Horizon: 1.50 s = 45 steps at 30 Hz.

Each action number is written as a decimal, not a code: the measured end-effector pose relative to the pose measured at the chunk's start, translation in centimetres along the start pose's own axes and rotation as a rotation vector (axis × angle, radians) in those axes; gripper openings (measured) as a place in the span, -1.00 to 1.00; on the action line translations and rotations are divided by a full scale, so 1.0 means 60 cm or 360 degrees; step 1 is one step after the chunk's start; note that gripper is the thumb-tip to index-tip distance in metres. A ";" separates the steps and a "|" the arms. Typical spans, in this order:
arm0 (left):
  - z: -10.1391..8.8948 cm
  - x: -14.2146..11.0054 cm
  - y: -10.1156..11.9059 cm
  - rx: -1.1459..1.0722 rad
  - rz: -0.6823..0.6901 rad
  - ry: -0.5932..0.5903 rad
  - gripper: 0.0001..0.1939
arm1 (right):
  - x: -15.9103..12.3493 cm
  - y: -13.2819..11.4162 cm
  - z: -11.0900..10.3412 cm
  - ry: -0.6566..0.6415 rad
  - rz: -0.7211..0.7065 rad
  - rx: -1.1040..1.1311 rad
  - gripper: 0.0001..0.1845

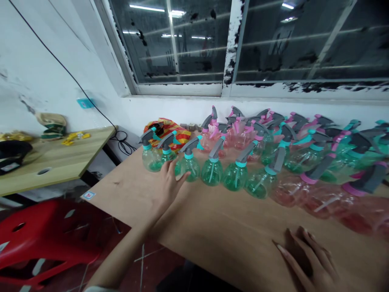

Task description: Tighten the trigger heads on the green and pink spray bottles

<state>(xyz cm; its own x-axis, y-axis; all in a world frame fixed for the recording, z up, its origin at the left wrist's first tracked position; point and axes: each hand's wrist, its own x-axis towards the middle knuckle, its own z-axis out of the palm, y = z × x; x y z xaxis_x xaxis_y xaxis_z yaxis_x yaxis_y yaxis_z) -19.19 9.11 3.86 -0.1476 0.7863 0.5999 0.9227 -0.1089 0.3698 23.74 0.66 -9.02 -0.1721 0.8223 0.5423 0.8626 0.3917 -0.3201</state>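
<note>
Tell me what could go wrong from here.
The left hand is close among the green bottles, so a careless move might tip one into its neighbour. Their spray heads jut sideways and could catch on fingers. The leftmost bottle stands near the table's side edge; a knock might send it off.

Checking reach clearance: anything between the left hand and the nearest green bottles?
Nothing visible. The left hand is at the front row's second green bottle and third green bottle from the left; contact is unclear.
</note>
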 end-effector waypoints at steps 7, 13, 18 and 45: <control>-0.012 0.008 0.090 0.0096 -0.0086 -0.0417 -0.52 | -0.007 0.005 0.008 -0.0064 -0.0024 -0.0049 -0.46; 0.026 0.045 0.153 0.0316 -0.0157 -0.0719 -0.25 | 0.001 -0.009 0.014 -0.0001 0.0185 0.0013 -0.36; 0.037 0.042 0.155 0.0382 -0.0180 -0.0772 -0.34 | 0.006 -0.014 0.012 0.0026 0.0144 0.0061 -0.35; -0.031 -0.126 0.267 -0.0388 -0.0012 -0.0623 -0.18 | 0.025 -0.041 -0.009 -0.0022 0.0293 0.0177 -0.38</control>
<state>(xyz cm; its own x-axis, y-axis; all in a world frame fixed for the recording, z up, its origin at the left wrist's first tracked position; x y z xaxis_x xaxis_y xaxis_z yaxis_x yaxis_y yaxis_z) -3.95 0.31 6.55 0.0351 0.9530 0.3009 0.8047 -0.2055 0.5570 21.61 0.70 -6.97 -0.0240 0.8895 0.4563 0.8225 0.2770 -0.4967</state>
